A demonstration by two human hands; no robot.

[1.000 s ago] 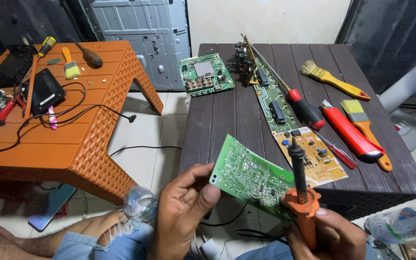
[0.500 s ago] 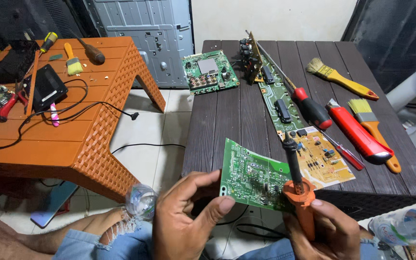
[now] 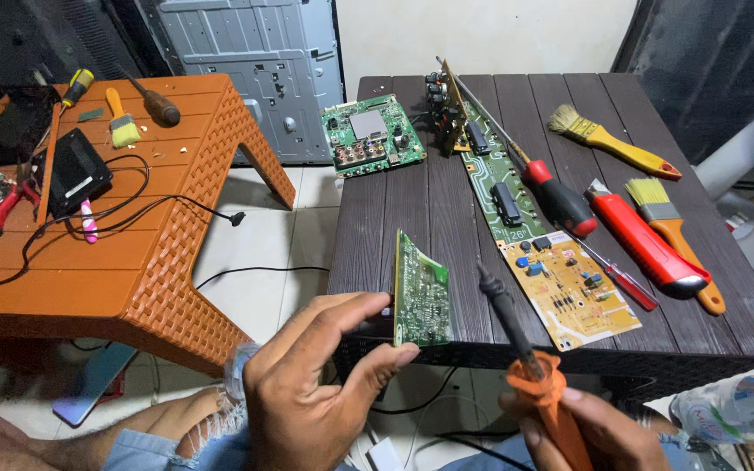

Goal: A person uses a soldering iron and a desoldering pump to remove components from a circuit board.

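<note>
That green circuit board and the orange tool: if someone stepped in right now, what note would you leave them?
Left hand: holds the green circuit board upright by its lower edge, in front of the dark table.
Right hand: grips the orange-handled soldering iron, tip raised beside the board, not touching it.
Done: board lifted.
Left: no tip contact yet; whether any joint is soldered cannot be told.
</note>
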